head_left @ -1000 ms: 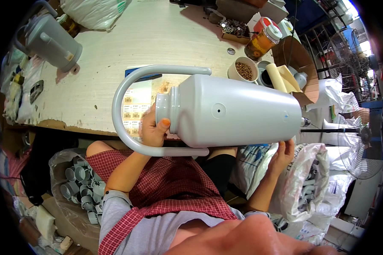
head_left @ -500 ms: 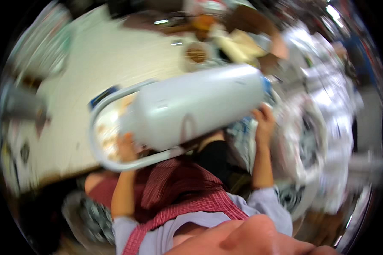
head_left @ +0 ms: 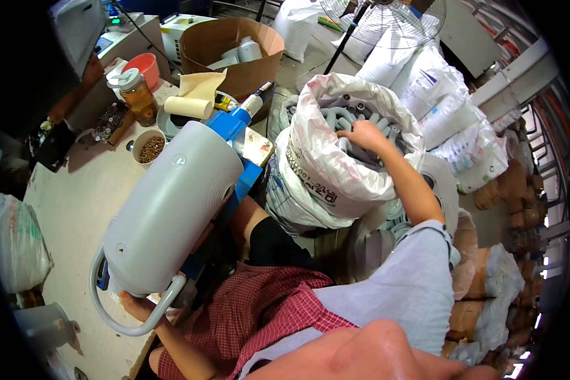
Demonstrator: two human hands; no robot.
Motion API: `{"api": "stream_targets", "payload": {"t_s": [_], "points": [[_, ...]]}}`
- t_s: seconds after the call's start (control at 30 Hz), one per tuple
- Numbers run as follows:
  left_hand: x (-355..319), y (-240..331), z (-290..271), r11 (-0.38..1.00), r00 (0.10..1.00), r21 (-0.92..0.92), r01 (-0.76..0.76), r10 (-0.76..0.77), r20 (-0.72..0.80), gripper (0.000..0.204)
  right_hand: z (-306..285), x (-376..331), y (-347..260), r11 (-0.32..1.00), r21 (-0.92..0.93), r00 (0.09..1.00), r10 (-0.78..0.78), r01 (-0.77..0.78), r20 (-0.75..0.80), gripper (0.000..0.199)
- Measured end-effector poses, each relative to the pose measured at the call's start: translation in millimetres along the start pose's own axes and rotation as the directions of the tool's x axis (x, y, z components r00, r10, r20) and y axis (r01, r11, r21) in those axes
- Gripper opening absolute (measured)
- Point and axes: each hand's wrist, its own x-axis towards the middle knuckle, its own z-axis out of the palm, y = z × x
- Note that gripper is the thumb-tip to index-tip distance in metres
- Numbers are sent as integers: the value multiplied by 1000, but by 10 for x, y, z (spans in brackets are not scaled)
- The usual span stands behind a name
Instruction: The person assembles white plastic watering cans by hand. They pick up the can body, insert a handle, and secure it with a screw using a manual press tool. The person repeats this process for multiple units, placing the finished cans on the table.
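A large light-grey plastic thermos shell point(head_left: 171, 196) lies slanted across the edge of the workbench, over a blue fixture point(head_left: 231, 126). Its looped grey carrying handle point(head_left: 98, 291) hangs at the near left end. My left hand point(head_left: 136, 308) grips the shell's neck end inside that loop, some fingers hidden beneath. To the right stands a white woven sack point(head_left: 323, 171) with its mouth rolled open, full of curved grey plastic handles point(head_left: 373, 120). My right hand point(head_left: 366, 136) reaches into the sack, its fingers curled on one of these handles.
On the cream workbench point(head_left: 69, 202) stand a cup of small brass-coloured parts point(head_left: 151, 149), a lidded jar point(head_left: 136, 95) and a paper roll point(head_left: 189, 107). Behind are a cardboard box point(head_left: 234, 38) and a standing fan point(head_left: 386, 22). White sacks point(head_left: 437, 95) line the right.
The thermos shell has swung from lying across my lap to pointing away over the bench edge. My right hand has left its far end and moved right into the sack; my left stays at the neck.
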Motion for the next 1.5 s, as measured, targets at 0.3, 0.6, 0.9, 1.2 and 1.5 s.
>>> {"api": "stream_targets", "payload": {"t_s": [0.3,0.6,0.9,1.2,1.5], "points": [[-50,91,-42,999,997,22,44,-45,63,61,-373,-503,-320,600,468,654,-125,649,-746,22],[-30,-468,-274,957,999,290,-29,38,-24,49,-1216,-955,-1442,364,-311,2,-652,878,-759,40],[-99,255,276,889,932,310,-338,271,240,41,-952,-1593,-3665,-370,-451,-507,-830,812,-233,32],[-95,343,350,792,866,350,-500,453,211,46,-904,-1372,-3342,-82,87,-72,-991,993,-112,40],[-59,328,321,723,813,373,-582,523,254,47,-898,-1566,-4484,364,311,342,-931,878,126,38]]}}
